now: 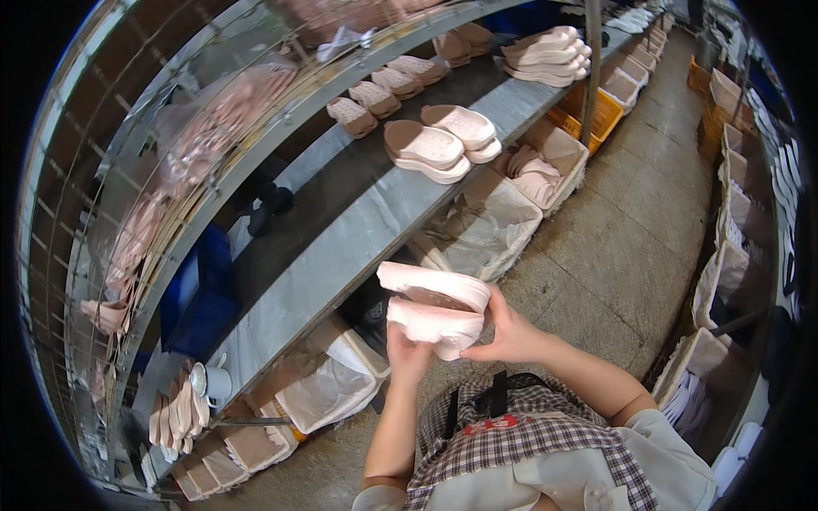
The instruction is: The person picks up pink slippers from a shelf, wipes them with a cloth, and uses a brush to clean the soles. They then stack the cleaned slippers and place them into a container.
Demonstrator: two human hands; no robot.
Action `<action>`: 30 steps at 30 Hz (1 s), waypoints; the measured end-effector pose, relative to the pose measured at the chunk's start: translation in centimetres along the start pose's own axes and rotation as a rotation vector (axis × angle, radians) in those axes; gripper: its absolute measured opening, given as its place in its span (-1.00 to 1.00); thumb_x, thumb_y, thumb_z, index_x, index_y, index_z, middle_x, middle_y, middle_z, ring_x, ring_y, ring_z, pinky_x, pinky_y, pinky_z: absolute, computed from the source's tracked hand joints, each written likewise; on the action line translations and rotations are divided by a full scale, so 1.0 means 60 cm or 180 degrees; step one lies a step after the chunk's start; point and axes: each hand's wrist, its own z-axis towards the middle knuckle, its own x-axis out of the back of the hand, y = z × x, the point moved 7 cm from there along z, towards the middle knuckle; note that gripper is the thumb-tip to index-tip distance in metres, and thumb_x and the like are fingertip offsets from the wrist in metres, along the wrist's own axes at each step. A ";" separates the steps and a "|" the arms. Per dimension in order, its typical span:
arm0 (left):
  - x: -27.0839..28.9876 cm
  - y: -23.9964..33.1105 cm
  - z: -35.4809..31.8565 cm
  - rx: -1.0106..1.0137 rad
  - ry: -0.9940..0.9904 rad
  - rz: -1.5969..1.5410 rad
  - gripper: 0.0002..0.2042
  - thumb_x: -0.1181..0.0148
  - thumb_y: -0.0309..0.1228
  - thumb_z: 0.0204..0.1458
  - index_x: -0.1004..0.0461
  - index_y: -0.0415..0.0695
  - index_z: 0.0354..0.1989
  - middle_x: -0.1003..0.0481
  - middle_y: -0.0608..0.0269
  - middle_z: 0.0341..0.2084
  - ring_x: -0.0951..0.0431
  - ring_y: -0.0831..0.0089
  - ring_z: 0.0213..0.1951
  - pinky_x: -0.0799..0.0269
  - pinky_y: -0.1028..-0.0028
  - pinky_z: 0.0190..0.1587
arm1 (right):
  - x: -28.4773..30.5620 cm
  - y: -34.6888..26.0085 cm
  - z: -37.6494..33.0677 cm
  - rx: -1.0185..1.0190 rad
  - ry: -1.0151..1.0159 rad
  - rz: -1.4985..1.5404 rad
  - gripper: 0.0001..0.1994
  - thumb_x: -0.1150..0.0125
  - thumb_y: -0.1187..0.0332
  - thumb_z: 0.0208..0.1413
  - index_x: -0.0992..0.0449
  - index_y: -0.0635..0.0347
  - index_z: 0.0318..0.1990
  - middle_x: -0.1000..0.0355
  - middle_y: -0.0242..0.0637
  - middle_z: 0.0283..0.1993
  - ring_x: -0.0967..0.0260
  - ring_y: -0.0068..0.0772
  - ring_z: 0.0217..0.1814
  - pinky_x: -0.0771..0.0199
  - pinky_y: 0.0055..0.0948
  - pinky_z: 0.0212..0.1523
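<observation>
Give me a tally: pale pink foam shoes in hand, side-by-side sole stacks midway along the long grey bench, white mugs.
Pale pink foam shoes, held: 2
Stacks of pale pink soles, side by side: 2
White cylindrical mug: 1
Total: 5

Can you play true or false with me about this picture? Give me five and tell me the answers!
1. The left hand and the right hand are holding pink shoes. True.
2. The apron is plain green. False: it has a checked pattern.
3. More shoes sit on the grey bench. True.
4. The mug is bright red. False: it is whitish.
5. Both hands are wearing gloves. False: they are bare.
</observation>
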 end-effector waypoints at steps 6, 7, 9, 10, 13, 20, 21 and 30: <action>0.097 0.033 0.002 -0.0823 0.0087 0.0884 -0.31 -0.29 -0.45 -0.16 -0.14 -0.33 0.19 -0.25 0.02 0.02 -0.28 0.24 0.08 -0.19 0.30 0.14 | -0.069 -0.017 0.057 0.0673 -0.0397 0.0074 0.05 -0.50 0.29 -0.28 0.21 0.23 0.28 -0.10 -0.05 0.21 -0.08 -0.25 0.27 -0.11 -0.29 0.23; 0.114 0.039 0.000 -0.0878 0.0119 0.0992 -0.31 -0.28 -0.46 -0.16 -0.13 -0.33 0.19 -0.24 0.01 0.01 -0.29 0.24 0.08 -0.20 0.29 0.13 | -0.085 -0.017 0.066 0.0669 -0.0498 0.0229 0.04 -0.50 0.30 -0.28 0.20 0.22 0.27 -0.11 -0.06 0.20 -0.09 -0.26 0.26 -0.11 -0.29 0.23; 0.145 0.048 -0.002 -0.0904 0.0162 0.1067 -0.31 -0.28 -0.49 -0.16 -0.12 -0.33 0.19 -0.24 0.01 0.00 -0.29 0.22 0.07 -0.21 0.29 0.13 | -0.116 -0.021 0.085 0.0784 -0.0655 0.0537 0.02 -0.51 0.31 -0.28 0.18 0.19 0.26 -0.12 -0.10 0.19 -0.10 -0.29 0.24 -0.12 -0.31 0.22; 0.160 0.058 -0.006 -0.1030 0.0199 0.1203 -0.31 -0.29 -0.50 -0.17 -0.11 -0.33 0.19 -0.24 0.01 0.00 -0.29 0.22 0.07 -0.21 0.29 0.12 | -0.131 -0.022 0.093 0.0829 -0.0721 0.0583 0.01 -0.52 0.31 -0.28 0.17 0.18 0.26 -0.13 -0.11 0.18 -0.11 -0.30 0.24 -0.13 -0.31 0.21; 0.201 0.074 -0.019 -0.1031 0.0256 0.1099 -0.29 -0.30 -0.51 -0.18 -0.10 -0.32 0.20 -0.23 0.00 0.01 -0.30 0.21 0.06 -0.21 0.30 0.12 | -0.175 -0.024 0.113 0.0970 -0.0871 0.0634 0.00 -0.53 0.28 -0.28 0.14 0.16 0.24 -0.15 -0.14 0.14 -0.12 -0.33 0.21 -0.14 -0.34 0.19; 0.279 0.100 -0.043 -0.1097 0.0538 0.1568 -0.30 -0.32 -0.49 -0.17 -0.12 -0.32 0.19 -0.27 0.00 -0.01 -0.32 0.20 0.04 -0.24 0.30 0.09 | -0.256 -0.028 0.145 0.0883 -0.1161 0.0822 0.02 -0.53 0.27 -0.28 0.15 0.17 0.26 -0.13 -0.13 0.18 -0.09 -0.29 0.25 -0.12 -0.30 0.21; 0.284 0.100 -0.044 -0.1028 0.0563 0.1627 -0.30 -0.33 -0.48 -0.17 -0.13 -0.32 0.19 -0.27 0.01 -0.01 -0.33 0.21 0.03 -0.26 0.31 0.09 | -0.261 -0.021 0.149 0.0718 -0.1113 0.0796 0.01 -0.53 0.28 -0.28 0.13 0.18 0.26 -0.13 -0.13 0.18 -0.09 -0.28 0.25 -0.12 -0.29 0.22; 0.317 0.032 0.026 0.0352 0.1372 -0.0872 -0.38 -0.17 -0.59 -0.01 -0.02 -0.30 0.22 -0.38 0.01 -0.04 -0.43 0.30 -0.02 -0.45 0.37 -0.03 | -0.192 0.095 0.117 -0.0694 0.0598 0.1942 -0.47 0.02 0.66 -0.02 -0.13 0.31 0.18 -0.32 -0.08 0.08 -0.37 -0.26 0.07 -0.46 -0.30 0.06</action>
